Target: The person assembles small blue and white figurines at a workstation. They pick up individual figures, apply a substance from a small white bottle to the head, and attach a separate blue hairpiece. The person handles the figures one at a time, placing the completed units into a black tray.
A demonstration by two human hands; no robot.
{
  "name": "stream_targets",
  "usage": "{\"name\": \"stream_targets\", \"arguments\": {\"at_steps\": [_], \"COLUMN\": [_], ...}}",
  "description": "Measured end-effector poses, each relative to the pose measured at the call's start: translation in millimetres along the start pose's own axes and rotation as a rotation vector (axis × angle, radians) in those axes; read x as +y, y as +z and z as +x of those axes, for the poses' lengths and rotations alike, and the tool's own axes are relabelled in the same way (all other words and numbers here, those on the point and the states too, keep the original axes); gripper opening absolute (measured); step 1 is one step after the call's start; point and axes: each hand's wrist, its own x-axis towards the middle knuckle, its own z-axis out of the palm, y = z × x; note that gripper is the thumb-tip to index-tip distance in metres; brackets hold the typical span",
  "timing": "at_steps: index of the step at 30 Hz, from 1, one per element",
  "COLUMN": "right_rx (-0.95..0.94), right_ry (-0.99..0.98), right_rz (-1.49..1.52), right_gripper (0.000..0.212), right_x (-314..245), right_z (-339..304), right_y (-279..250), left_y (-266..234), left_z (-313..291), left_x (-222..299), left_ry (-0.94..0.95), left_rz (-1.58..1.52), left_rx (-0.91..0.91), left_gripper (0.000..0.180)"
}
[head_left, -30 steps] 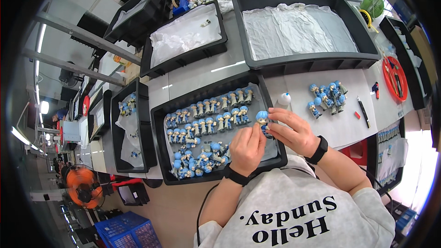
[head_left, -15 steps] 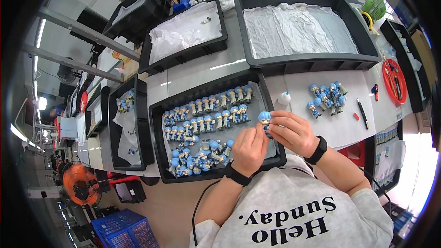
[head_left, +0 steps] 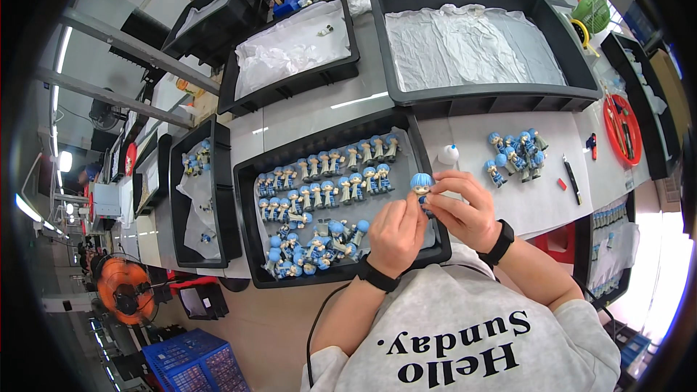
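A small blue-haired figurine is upright between my two hands, over the right edge of a black tray. My left hand pinches its lower part, and the fingers hide much of its body. Against its right side, the thumb and fingers of my right hand are closed. Inside the tray, similar figurines lie in rows at the back and middle, while a jumbled heap of them fills the front. More figurines are clustered on white paper to the right.
A white squeeze bottle stands just beyond my hands. On the paper's right lie a black pen and a small red piece. A large black tray lined with white cloth sits behind. A red dish of tools is far right.
The figurine has risen slightly and shifted a little to the right in my fingers, so more of its face and body shows. Both hands stay close together around it.
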Motion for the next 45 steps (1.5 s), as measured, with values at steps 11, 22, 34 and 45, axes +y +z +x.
{"name": "stream_targets", "arguments": {"at_steps": [11,22,34,45], "right_rx": [0.039,-0.090,0.045,0.044], "right_ry": [1.220,1.708,1.732,1.725], "right_rz": [0.761,1.300,1.250,1.181], "right_gripper": [0.011,0.018,0.011,0.010], "right_x": [-34,-29,-34,-35], "right_z": [-6,17,14,14], "right_y": [1,-21,-16,-17], "left_y": [1,3,-13,-8], "left_z": [2,-5,-1,-4], "left_x": [-3,-5,-4,-1], "left_ry": [0.034,0.072,0.108,0.106], "left_rz": [0.055,0.039,-0.055,-0.062], "left_rx": [0.046,0.028,-0.155,-0.149], "left_gripper": [0.028,0.030,0.037,0.035]}}
